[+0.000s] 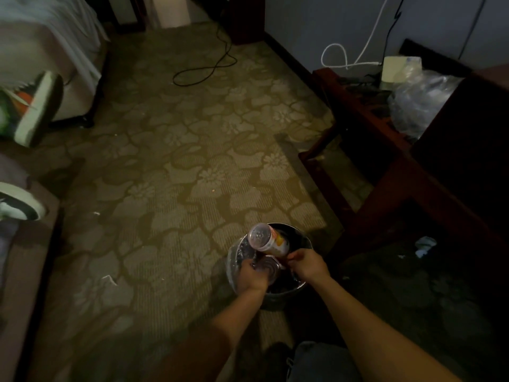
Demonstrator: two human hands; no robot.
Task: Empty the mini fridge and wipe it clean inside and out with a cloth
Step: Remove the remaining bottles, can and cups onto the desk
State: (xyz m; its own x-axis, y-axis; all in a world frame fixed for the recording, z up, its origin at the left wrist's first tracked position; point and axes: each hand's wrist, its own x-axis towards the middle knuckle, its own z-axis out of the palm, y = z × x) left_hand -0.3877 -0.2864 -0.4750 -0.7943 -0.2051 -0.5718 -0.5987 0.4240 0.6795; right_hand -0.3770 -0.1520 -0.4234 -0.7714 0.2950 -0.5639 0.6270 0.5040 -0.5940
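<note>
A plastic bottle with an orange label (268,239) is held upside down, its base toward me, over a round metal bucket (300,288) on the carpet. My right hand (307,264) grips the bottle near its neck. My left hand (252,274) is curled round a clear, roundish plastic item (271,267) just above the bucket; what it is I cannot tell. The mini fridge is not clearly in view. A pale crumpled cloth (425,245) lies on the dark floor to the right.
A dark wooden bench (366,128) and cabinet (468,150) stand on the right, with a clear plastic bag (421,103) and a white cable (347,60) behind. A black cord (209,70) loops on the patterned carpet. A bed (49,51) and shoes are at the left.
</note>
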